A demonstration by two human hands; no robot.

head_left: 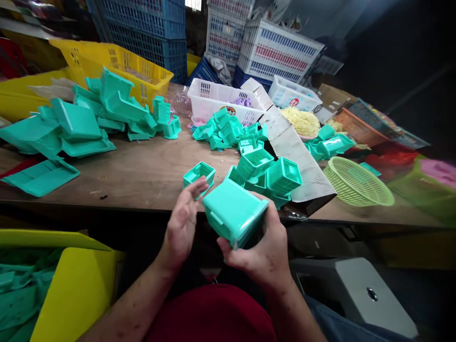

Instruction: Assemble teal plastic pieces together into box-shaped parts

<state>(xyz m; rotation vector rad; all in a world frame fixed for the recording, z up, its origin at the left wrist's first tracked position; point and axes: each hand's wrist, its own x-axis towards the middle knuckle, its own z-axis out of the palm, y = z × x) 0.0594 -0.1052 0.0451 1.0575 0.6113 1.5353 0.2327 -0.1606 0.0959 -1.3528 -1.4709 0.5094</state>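
Observation:
A glossy teal plastic box (233,206) is tilted in front of me, just off the table's front edge. Thumb and fingers of my right hand (265,249) grip it from the right and below. My left hand (182,223) is beside its left side, fingers stretched upward, holding nothing; whether the fingertips touch the box I cannot tell. Just behind them on the table lies a small open teal tray (200,175). Beyond the held box is a cluster of teal box-shaped parts (283,175), and small teal pieces (228,128) are heaped farther back.
Larger teal panels (76,121) are piled at the left of the wooden table (142,175). A yellow crate (153,85) and a white basket (221,102) stand behind. A cardboard strip (295,147) and a green basket (358,183) are at right. A yellow bin (76,289) is lower left.

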